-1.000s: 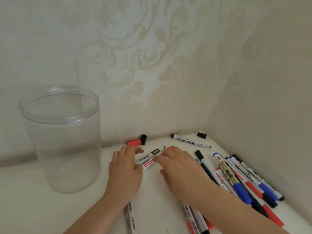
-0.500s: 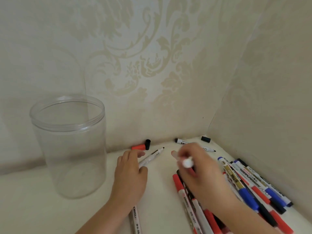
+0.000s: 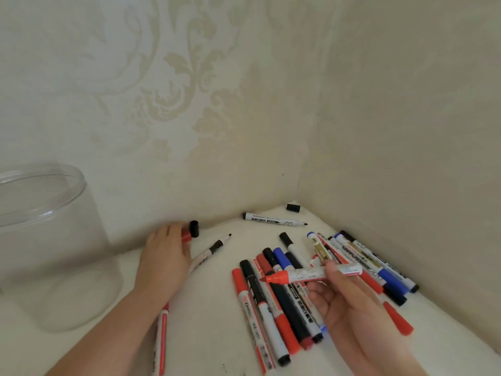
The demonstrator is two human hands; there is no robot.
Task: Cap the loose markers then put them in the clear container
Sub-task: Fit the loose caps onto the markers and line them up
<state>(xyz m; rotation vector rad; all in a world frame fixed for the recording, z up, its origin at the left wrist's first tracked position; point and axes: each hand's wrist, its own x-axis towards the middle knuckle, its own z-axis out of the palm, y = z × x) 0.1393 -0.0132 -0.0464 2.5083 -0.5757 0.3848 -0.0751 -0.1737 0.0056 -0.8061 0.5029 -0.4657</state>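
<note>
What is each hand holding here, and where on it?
Right hand pinches the uncapped red marker at mid-barrel. Left hand reaches the red cap; grip unclear.

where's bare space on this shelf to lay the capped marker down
Bare shelf lies between the left forearm and the marker pile. A smaller bare patch sits behind the pile, in front of the uncapped black marker by the wall. The right side is crowded with markers up to the side wall. The clear container fills the left.

Container [image 3: 51, 248] far left; marker pile [image 3: 311, 289] right, near wall corner; lone marker [image 3: 273, 220] behind pile; two caps [image 3: 191, 231] between.
</note>
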